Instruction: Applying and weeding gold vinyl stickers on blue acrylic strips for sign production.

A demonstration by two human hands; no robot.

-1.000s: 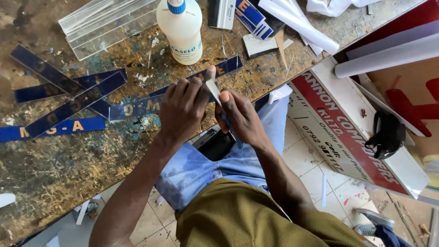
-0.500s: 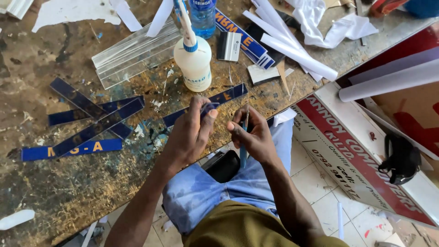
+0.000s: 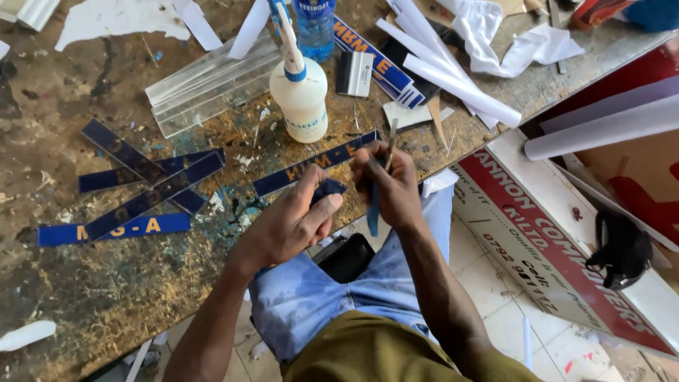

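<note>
Left hand (image 3: 293, 223) fingers pinching a dark blue piece (image 3: 327, 189) — right hand (image 3: 390, 185) fingers around, seemingly, a thin blade (image 3: 390, 145)

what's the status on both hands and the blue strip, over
Left hand fingers pinching small dark blue piece. Right hand gripping thin blade tool upright. Long blue strip flat on workbench, glue bottle just behind it.

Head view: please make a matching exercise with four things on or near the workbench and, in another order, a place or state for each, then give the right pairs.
Things:
1. white glue bottle
2. small dark blue piece
3. thin blue-handled tool
4. clear plastic strips

Places or states:
A. gripped in the right hand
B. lying flat, left of the bottle
C. standing upright on the bench
D. pinched by the left hand

Pairs: 1-C, 2-D, 3-A, 4-B
</note>
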